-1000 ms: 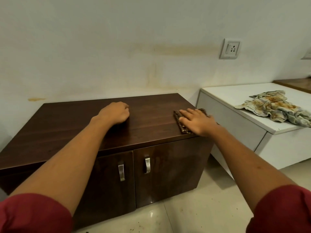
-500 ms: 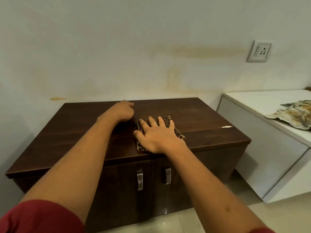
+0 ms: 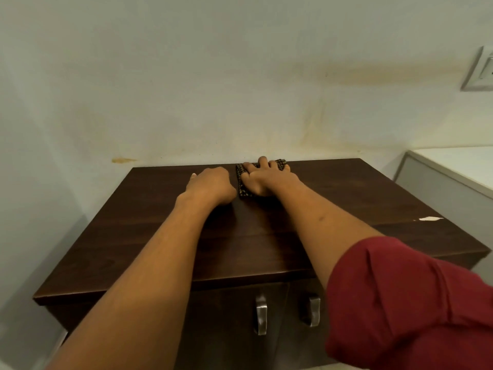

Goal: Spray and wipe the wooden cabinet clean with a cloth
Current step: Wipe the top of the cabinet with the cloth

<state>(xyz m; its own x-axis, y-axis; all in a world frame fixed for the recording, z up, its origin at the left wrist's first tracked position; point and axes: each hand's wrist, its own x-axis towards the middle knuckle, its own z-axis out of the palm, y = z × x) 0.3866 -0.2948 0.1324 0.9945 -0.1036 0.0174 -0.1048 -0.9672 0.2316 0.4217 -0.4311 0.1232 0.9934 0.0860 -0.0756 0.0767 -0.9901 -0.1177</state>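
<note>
The dark wooden cabinet (image 3: pixel 333 204) fills the middle of the view, its top bare and glossy. A folded brown checked cloth (image 3: pixel 243 182) lies near the back edge of the top, close to the wall. My right hand (image 3: pixel 269 180) lies flat on the cloth with fingers spread, pressing it to the wood. Just left of it, my left hand (image 3: pixel 210 186) rests on the cabinet top as a loose fist and holds nothing. No spray bottle is in view.
A stained white wall (image 3: pixel 240 89) rises right behind the cabinet. Two metal door handles (image 3: pixel 261 315) show on the front. A pale chip (image 3: pixel 429 218) marks the top's right side. A white counter (image 3: pixel 453 169) stands at right, with a wall socket (image 3: pixel 478 72) above.
My right hand has slid the cloth from the right front edge to the middle, then back toward the wall. The left hand has stayed put. My head has moved closer and left.
</note>
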